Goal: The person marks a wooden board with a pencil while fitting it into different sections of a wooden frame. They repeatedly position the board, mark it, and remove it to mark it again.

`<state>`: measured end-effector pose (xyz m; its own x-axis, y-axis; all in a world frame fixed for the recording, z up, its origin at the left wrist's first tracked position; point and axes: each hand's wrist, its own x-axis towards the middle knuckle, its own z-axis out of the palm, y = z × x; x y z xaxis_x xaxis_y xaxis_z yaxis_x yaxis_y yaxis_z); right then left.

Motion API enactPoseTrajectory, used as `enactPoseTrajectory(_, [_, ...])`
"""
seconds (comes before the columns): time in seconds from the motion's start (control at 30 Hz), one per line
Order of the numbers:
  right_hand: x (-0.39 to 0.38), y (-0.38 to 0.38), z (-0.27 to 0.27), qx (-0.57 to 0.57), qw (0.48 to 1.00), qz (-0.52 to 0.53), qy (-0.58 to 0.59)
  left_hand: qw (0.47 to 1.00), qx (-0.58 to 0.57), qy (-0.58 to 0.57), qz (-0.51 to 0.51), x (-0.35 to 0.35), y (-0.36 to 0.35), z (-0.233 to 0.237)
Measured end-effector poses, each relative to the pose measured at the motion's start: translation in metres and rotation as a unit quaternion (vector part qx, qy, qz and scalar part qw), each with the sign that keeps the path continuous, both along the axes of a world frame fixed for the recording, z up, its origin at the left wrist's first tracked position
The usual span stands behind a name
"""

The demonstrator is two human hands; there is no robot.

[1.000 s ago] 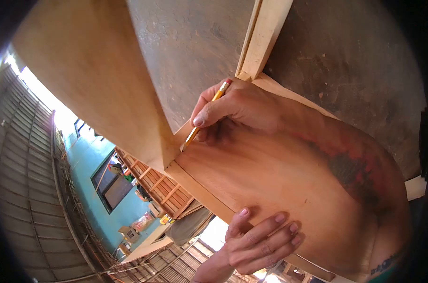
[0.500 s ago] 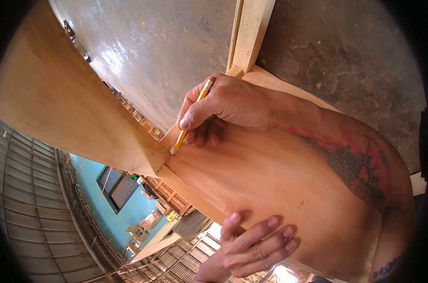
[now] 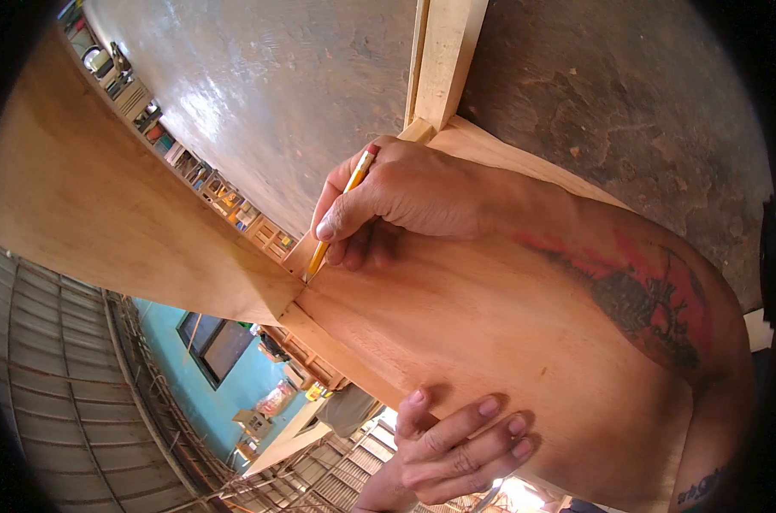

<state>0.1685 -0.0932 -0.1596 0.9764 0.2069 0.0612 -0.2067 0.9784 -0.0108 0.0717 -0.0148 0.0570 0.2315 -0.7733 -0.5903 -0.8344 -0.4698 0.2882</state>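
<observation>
Basically, we've got the pencil point(image 3: 358, 173) pinched in our right hand point(image 3: 418, 188), angled so its tip reaches the wooden panel's point(image 3: 507, 321) corner beside the angled board point(image 3: 148, 205); our left hand's point(image 3: 456, 457) fingers sit apart over the edge, probably for steadying.

Daylight lower L, glare on floor; edges warped, bg maybe soft.

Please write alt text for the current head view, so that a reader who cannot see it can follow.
The right hand holds a yellow pencil, its point near the corner where a wooden board meets a second wooden panel; the left hand is at the board's edge. Behind are a turquoise wall and a window.
</observation>
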Motion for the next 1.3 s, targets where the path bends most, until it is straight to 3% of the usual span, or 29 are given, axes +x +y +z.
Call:
enactPoseTrajectory(0.43, [-0.010,-0.014,0.016,0.048,0.994,0.006,-0.102,1.000,-0.012,-0.004,-0.017,0.000,0.012,0.000])
enactPoseTrajectory(0.77, [0.005,0.002,-0.005,0.005,0.999,0.014,-0.032,1.000,0.003,-0.003,-0.010,0.000,0.011,0.003])
enactPoseTrajectory(0.87, [0.000,-0.003,-0.002,0.059,0.998,0.010,-0.025,1.000,0.006,-0.002,-0.010,-0.001,0.010,0.003])
enactPoseTrajectory(0.93, [-0.006,-0.015,0.001,0.007,1.000,0.019,-0.008,1.000,0.008,-0.003,-0.010,-0.001,0.008,0.003])
enactPoseTrajectory(1.3, [0.001,-0.004,-0.008,0.080,0.995,0.019,-0.056,1.000,0.014,-0.013,-0.008,-0.002,0.007,0.003])
